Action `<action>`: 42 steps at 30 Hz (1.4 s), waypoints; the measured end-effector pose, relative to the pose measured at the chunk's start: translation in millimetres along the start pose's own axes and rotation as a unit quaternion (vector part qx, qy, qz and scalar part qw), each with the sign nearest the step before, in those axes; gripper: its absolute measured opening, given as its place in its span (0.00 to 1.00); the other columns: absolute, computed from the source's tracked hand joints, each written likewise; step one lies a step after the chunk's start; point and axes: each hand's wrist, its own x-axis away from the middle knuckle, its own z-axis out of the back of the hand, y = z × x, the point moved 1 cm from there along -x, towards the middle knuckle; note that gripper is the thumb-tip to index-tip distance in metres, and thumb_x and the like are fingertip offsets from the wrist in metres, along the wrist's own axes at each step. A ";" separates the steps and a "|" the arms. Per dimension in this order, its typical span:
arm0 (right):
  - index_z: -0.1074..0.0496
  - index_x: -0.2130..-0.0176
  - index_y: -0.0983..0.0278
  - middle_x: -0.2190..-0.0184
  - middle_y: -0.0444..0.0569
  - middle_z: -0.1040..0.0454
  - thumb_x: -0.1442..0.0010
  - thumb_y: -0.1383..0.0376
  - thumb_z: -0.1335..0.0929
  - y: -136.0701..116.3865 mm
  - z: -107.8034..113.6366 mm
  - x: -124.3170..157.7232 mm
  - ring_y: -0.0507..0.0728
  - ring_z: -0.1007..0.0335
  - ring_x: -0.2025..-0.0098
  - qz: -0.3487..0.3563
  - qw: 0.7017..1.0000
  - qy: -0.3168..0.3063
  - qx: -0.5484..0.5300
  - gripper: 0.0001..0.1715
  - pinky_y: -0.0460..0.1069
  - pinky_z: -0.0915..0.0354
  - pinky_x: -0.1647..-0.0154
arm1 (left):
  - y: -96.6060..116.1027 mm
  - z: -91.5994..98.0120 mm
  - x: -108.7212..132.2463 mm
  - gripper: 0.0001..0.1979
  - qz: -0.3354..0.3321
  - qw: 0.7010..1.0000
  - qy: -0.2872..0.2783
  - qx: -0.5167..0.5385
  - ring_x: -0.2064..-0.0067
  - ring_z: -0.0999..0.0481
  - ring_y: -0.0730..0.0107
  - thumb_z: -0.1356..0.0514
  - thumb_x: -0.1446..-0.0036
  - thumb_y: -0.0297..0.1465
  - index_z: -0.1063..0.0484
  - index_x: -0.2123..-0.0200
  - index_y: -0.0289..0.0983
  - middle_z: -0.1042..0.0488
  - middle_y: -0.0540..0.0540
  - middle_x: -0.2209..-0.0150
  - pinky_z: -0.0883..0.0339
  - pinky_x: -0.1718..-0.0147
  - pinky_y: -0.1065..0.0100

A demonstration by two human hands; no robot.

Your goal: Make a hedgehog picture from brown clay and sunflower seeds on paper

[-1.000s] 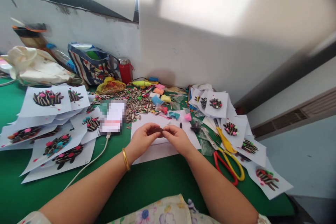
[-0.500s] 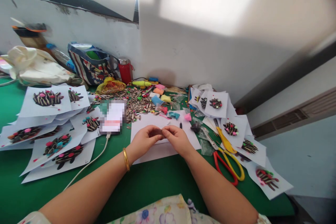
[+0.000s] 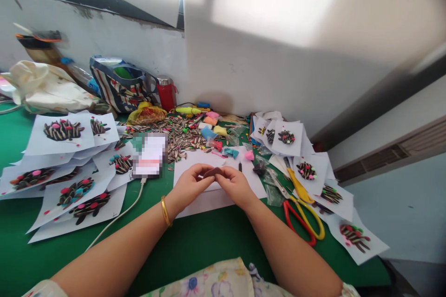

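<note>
One small brown piece, flat and rounded at its upper edge, is held above the white paper. It is pinched at one side by the closed thumb and fingers of the left hand and at the other by those of the right hand. Half a second ago the piece was almost wholly hidden by the fingers; now its broad face is shown, and the thumbs are brought closer together. From this it is judged that the piece is being turned or flattened between the hands, and it is not yet laid down.

Beyond the paper, a heap of striped seeds is spread over the green surface, bordered by soft lumps, among them a blue lump and a pink lump. To the right, scissors are laid near a yellow tool. Sheets decorated with seeds are piled at left and right. A screen, blurred out, is joined to a white cable. At the back, a striped bag and a red flask are stood before the pale wall, which is partly lit.
</note>
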 end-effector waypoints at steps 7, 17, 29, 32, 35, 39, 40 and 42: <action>0.25 0.69 0.63 0.70 0.45 0.24 0.43 0.61 0.32 1.7 -2.4 1.7 0.55 0.30 0.64 -0.009 0.994 0.021 0.104 0.09 0.49 0.37 0.62 | 3.8 0.7 -0.1 0.15 0.036 0.999 0.003 -0.001 0.64 0.23 0.65 0.35 0.48 0.42 0.24 0.65 0.35 0.22 0.45 0.67 0.28 0.62 0.64; 0.23 0.65 0.62 0.66 0.46 0.22 0.40 0.61 0.33 2.9 -1.8 2.2 0.56 0.28 0.61 0.015 0.996 0.006 0.093 0.09 0.49 0.36 0.58 | 4.6 -0.5 -0.5 0.16 0.037 0.998 0.004 0.052 0.67 0.27 0.70 0.36 0.46 0.43 0.26 0.63 0.35 0.25 0.47 0.68 0.31 0.66 0.68; 0.26 0.63 0.62 0.66 0.48 0.21 0.43 0.57 0.31 10.7 5.6 -4.4 0.58 0.24 0.62 -0.021 0.998 0.036 -0.040 0.12 0.54 0.30 0.56 | 7.3 0.4 -0.8 0.19 0.048 0.997 0.001 0.052 0.65 0.23 0.67 0.38 0.44 0.44 0.28 0.56 0.35 0.22 0.46 0.67 0.28 0.63 0.64; 0.28 0.62 0.62 0.67 0.48 0.21 0.45 0.57 0.30 20.2 16.4 -11.0 0.58 0.24 0.63 -0.026 0.990 0.117 -0.068 0.12 0.54 0.29 0.56 | 3.5 5.2 -4.4 0.23 0.036 0.998 0.027 0.048 0.58 0.21 0.62 0.40 0.42 0.44 0.31 0.50 0.36 0.22 0.41 0.58 0.26 0.59 0.61; 0.28 0.55 0.61 0.64 0.48 0.21 0.44 0.59 0.33 27.8 24.4 -16.0 0.58 0.23 0.62 -0.028 0.990 0.131 -0.049 0.17 0.54 0.29 0.55 | -4.4 11.5 -9.6 0.19 -0.002 0.998 0.060 -0.020 0.53 0.22 0.60 0.40 0.43 0.41 0.30 0.52 0.36 0.24 0.40 0.53 0.26 0.56 0.59; 0.27 0.59 0.61 0.64 0.46 0.21 0.44 0.62 0.35 32.6 24.1 -17.0 0.57 0.25 0.62 -0.037 0.991 0.117 0.045 0.13 0.52 0.31 0.57 | -13.5 15.3 -12.5 0.17 -0.062 0.975 0.043 -0.210 0.51 0.24 0.58 0.39 0.45 0.34 0.27 0.53 0.37 0.24 0.41 0.52 0.31 0.48 0.54; 0.27 0.60 0.61 0.65 0.45 0.22 0.44 0.62 0.35 32.7 22.5 -16.6 0.56 0.26 0.63 -0.035 0.990 0.112 0.076 0.11 0.52 0.32 0.58 | -14.7 15.0 -12.2 0.19 -0.079 0.963 0.029 -0.255 0.49 0.25 0.57 0.38 0.47 0.32 0.28 0.51 0.37 0.24 0.41 0.50 0.33 0.46 0.53; 0.28 0.62 0.61 0.67 0.44 0.23 0.44 0.63 0.35 31.6 18.8 -15.4 0.56 0.27 0.64 -0.029 0.987 0.099 0.125 0.09 0.51 0.33 0.60 | -16.3 13.5 -10.9 0.24 -0.112 0.940 -0.001 -0.321 0.45 0.28 0.55 0.37 0.49 0.29 0.29 0.47 0.39 0.26 0.41 0.47 0.36 0.43 0.52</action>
